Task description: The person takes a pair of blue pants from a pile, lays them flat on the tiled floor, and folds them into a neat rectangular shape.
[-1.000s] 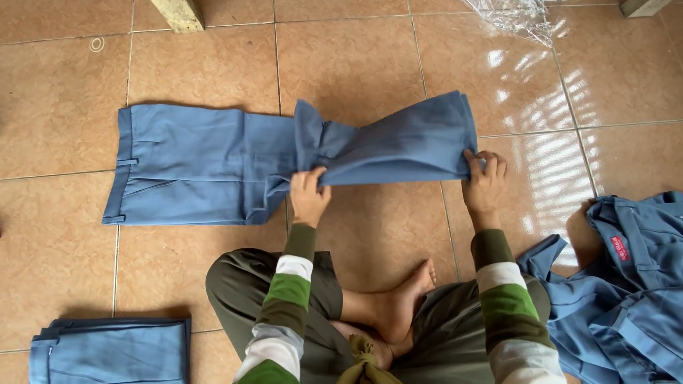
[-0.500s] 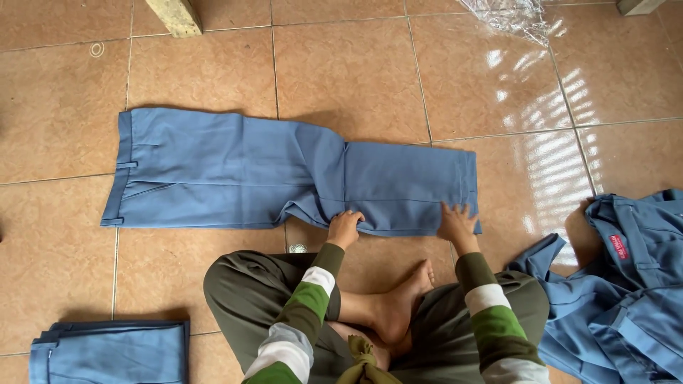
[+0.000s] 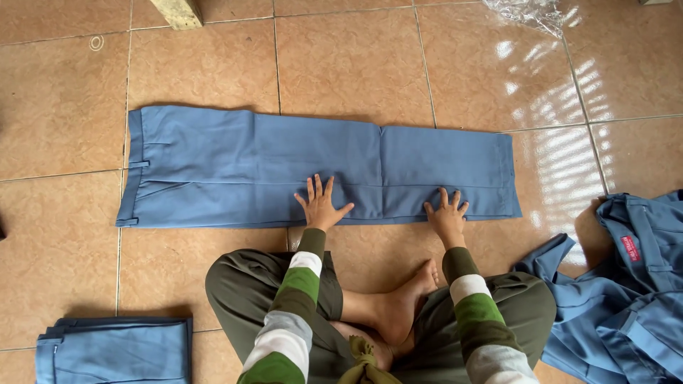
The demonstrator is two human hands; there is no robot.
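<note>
Striped sleeves [image 3: 299,284] in green, white and grey; olive trousers [image 3: 249,284]; bare feet [image 3: 398,306].

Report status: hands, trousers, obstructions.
Left hand and right hand flat on blue trousers, laid straight on tiled floor. Nothing on top.

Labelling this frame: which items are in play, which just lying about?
In play: blue cloth trousers spread flat on the tiled floor; left hand and right hand, both pressed flat on them.

Lying about: folded blue garment; heap of blue garments; crumpled clear plastic; wooden piece.
</note>
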